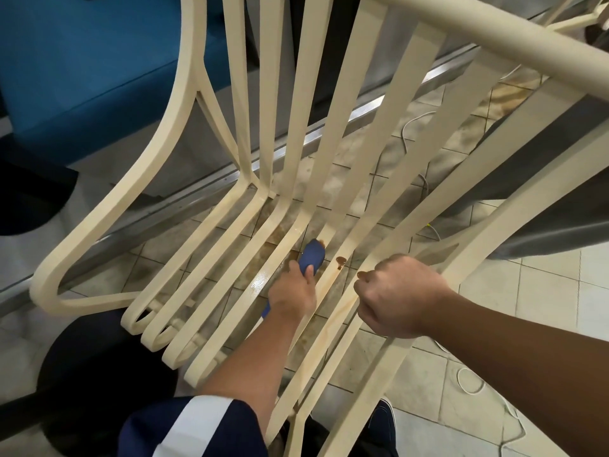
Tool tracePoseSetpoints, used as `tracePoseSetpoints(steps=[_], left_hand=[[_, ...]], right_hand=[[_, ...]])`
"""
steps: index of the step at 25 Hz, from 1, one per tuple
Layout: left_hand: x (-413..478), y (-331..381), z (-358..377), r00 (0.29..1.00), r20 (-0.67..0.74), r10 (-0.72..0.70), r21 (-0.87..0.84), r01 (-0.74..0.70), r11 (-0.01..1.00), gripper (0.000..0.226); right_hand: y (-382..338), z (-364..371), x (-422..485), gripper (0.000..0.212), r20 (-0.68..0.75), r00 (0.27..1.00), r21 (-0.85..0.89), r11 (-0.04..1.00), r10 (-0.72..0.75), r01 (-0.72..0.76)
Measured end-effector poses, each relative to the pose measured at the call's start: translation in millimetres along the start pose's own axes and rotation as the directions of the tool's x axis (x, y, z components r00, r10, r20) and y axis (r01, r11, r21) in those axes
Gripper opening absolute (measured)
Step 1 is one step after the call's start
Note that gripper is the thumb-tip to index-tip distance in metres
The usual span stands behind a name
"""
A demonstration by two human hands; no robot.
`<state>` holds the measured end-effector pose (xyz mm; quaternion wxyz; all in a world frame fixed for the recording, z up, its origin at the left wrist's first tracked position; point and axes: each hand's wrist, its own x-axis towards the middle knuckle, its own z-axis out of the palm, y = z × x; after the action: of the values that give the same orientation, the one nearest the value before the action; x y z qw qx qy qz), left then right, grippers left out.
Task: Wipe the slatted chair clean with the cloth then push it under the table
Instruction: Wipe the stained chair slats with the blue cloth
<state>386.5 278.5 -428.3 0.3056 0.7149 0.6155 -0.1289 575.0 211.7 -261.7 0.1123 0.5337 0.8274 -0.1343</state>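
The cream slatted chair fills the view, its seat slats running toward me and its back slats rising away. My left hand grips a blue cloth and presses it on a middle seat slat beside brown spill marks. A wet glossy streak lies on the slat near that hand. My right hand is curled round a seat slat on the right side, just right of another brown spot.
Stained floor tiles show through the slats. A blue upholstered seat stands at the upper left beyond a metal floor rail. White cables trail on the tiles at right. My shoe is at the bottom.
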Motion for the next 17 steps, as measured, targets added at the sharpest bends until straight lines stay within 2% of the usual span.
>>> tracePoseSetpoints(steps=[4,10,17], left_hand=[[-21.2,-33.0,-5.3,0.997,0.072,0.012,-0.026,-0.010,1.000,0.045],[-82.2,-97.9,-1.8,0.996,0.060,-0.065,-0.003,0.065,0.998,0.044],[-76.4,-97.7,-3.2,0.996,0.051,-0.067,0.065,0.064,0.996,0.042]], right_hand=[[-0.7,-1.9,0.1,0.037,0.004,1.000,0.003,1.000,0.004,-0.004],[0.1,-2.5,-1.2,0.040,0.001,1.000,0.001,1.000,-0.028,0.028],[1.6,3.4,-1.3,0.043,-0.041,0.997,0.016,0.998,-0.062,0.062]])
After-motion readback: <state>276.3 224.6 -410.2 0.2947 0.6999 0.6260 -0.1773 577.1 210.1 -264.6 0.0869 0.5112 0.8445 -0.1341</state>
